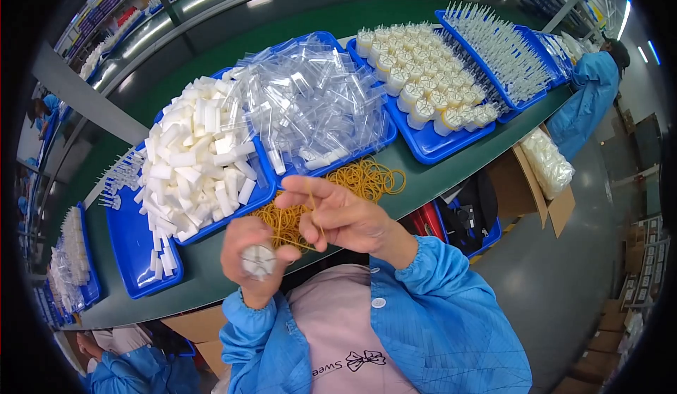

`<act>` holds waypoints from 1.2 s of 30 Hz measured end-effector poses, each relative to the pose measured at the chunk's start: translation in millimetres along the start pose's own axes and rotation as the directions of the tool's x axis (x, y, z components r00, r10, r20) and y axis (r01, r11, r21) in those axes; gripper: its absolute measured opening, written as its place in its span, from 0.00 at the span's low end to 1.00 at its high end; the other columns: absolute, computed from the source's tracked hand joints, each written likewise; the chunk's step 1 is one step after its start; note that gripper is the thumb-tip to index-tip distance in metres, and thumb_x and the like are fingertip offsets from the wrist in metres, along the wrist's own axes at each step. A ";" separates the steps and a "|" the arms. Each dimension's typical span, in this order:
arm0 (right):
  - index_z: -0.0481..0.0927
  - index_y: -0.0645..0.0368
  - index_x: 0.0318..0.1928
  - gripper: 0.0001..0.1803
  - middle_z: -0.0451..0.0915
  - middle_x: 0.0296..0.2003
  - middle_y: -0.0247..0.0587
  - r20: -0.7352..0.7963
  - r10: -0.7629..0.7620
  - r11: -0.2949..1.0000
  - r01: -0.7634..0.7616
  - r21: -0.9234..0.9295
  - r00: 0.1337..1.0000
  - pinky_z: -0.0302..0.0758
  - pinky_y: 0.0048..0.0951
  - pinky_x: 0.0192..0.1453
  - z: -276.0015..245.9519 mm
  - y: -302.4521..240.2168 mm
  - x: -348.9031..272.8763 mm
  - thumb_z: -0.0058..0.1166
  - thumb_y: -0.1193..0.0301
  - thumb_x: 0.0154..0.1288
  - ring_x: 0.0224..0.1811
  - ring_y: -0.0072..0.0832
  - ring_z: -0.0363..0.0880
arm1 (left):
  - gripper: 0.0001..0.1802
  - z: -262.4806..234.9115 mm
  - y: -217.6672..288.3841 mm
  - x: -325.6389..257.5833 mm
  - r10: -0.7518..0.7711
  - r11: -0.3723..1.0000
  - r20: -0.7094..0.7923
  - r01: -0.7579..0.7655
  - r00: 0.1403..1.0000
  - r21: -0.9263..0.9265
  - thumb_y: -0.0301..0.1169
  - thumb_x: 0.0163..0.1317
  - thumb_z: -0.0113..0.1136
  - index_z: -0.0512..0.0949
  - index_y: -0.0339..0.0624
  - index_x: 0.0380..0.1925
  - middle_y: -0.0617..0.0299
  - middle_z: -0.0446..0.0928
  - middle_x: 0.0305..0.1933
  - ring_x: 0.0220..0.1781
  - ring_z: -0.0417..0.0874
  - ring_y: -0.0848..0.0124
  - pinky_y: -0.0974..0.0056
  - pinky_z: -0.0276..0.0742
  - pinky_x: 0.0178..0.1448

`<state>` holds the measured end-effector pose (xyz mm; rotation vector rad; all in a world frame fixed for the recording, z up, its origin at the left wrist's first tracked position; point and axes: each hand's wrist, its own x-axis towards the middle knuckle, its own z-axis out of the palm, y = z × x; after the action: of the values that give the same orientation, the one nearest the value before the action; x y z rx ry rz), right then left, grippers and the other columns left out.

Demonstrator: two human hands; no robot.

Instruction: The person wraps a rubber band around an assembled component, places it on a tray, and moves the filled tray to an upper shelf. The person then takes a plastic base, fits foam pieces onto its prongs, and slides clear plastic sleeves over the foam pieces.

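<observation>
My left hand (238,242) is wrapped round a short clear cylinder (259,261), whose round end shows wedge-shaped sections. Close by on the right, my right hand (349,219) has a thin yellow rubber band (314,207) looped over its bent fingers. The two hands are slightly apart, in front of the bench edge. Just behind them lies a heap of yellow rubber bands (367,177) on the green bench. White foam-like blocks (201,136) fill the blue tray behind my left hand. Clear plastic sleeves (314,98) are piled in the middle blue tray.
To the right stands a blue tray (434,148) with rows of cylinders like the held one (421,112). Beyond it is a tray of thin white pieces (497,52). A cardboard box (522,182) sits below the bench. Co-workers in blue (589,94) are at far right and lower left.
</observation>
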<state>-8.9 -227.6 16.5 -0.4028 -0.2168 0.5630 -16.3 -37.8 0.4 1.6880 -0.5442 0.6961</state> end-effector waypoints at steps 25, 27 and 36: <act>0.80 0.57 0.46 0.21 0.76 0.46 0.43 0.286 -0.797 -0.493 -0.299 -0.817 0.533 0.74 0.31 0.49 -34.4 -101.8 -81.5 0.65 0.74 0.47 0.44 0.36 0.77 | 0.43 -5.5 5.4 -0.1 -0.370 0.928 0.073 0.371 0.926 -0.015 0.61 0.67 0.36 0.62 0.30 0.62 0.47 0.69 0.58 0.62 0.69 0.59 0.55 0.59 0.68; 0.80 0.56 0.46 0.21 0.74 0.45 0.44 0.306 -0.855 -0.474 -0.393 -0.788 0.419 0.73 0.35 0.48 -40.8 -110.6 -83.7 0.65 0.74 0.48 0.43 0.40 0.76 | 0.42 -4.2 3.1 -2.7 -0.409 0.907 0.098 0.416 0.907 -0.065 0.62 0.66 0.37 0.64 0.31 0.60 0.48 0.69 0.57 0.62 0.69 0.60 0.54 0.59 0.68; 0.75 0.58 0.48 0.26 0.73 0.44 0.44 0.262 -0.887 -0.433 -0.489 -0.757 0.380 0.70 0.36 0.49 -78.5 -117.6 -77.2 0.68 0.70 0.45 0.46 0.42 0.73 | 0.34 -3.4 4.4 -7.3 -0.413 0.894 0.147 0.431 0.899 -0.121 0.54 0.69 0.41 0.68 0.33 0.58 0.52 0.72 0.53 0.58 0.72 0.63 0.57 0.62 0.66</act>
<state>7.1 -385.5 -10.9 -2.3536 0.2776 -1.0914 -25.0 -35.5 -1.1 1.6369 -0.2841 0.2327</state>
